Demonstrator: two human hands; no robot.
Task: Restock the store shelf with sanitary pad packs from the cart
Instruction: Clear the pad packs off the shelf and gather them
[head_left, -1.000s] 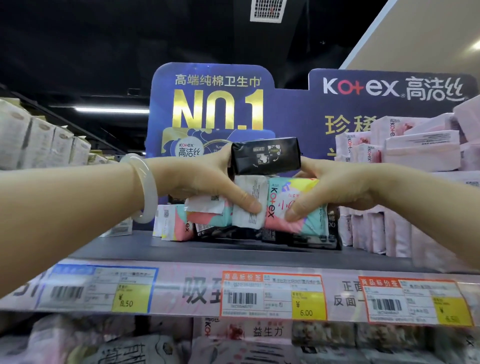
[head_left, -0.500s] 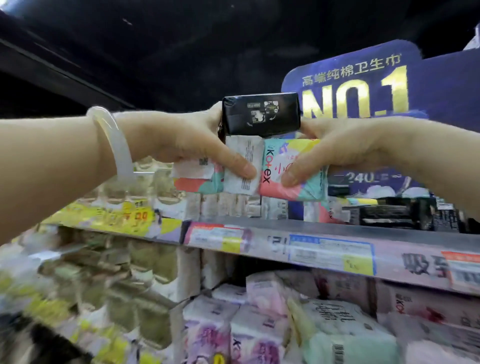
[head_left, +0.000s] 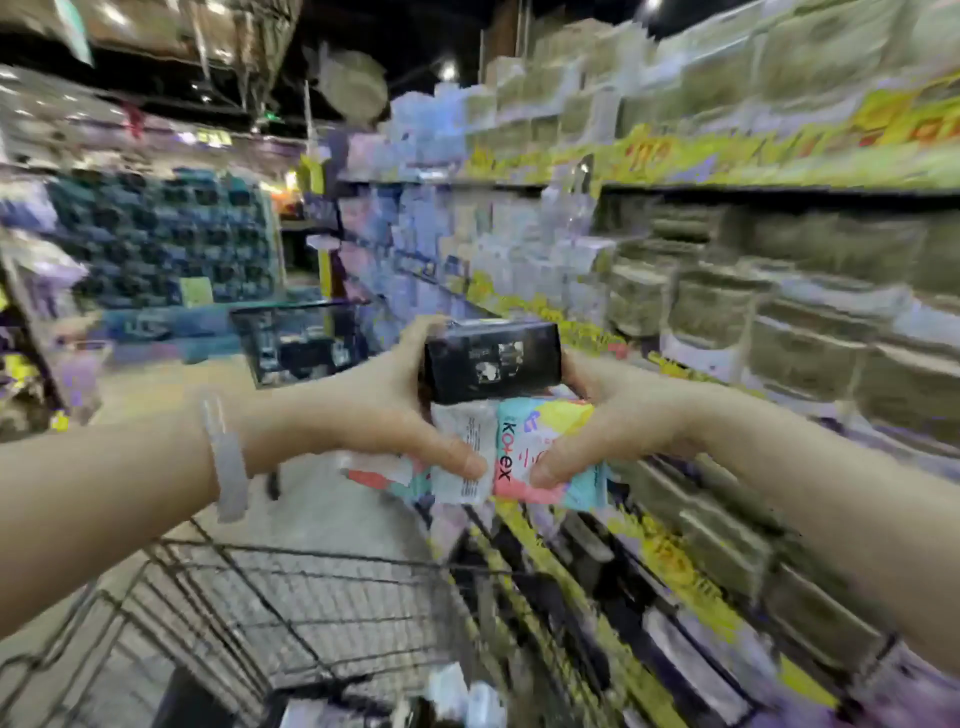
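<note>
1. A black pack (head_left: 492, 360) sat on top of the held stack, lying flat, long side across.
2. Under it, touching, was a pink, teal and yellow Kotex pack (head_left: 545, 452), upright beside a white-backed pack (head_left: 464, 457).
3. The wire cart (head_left: 291, 597) stood below, beside the blurred shelf (head_left: 727, 364).

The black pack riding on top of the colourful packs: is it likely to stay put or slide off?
The black pack looks boxy with a glossy wrapper, so it is probably slippery. It rests on the soft colourful packs, an uneven base, so it could slide if tilted. The left hand and right hand flank it at either end, which likely steadies it.
</note>
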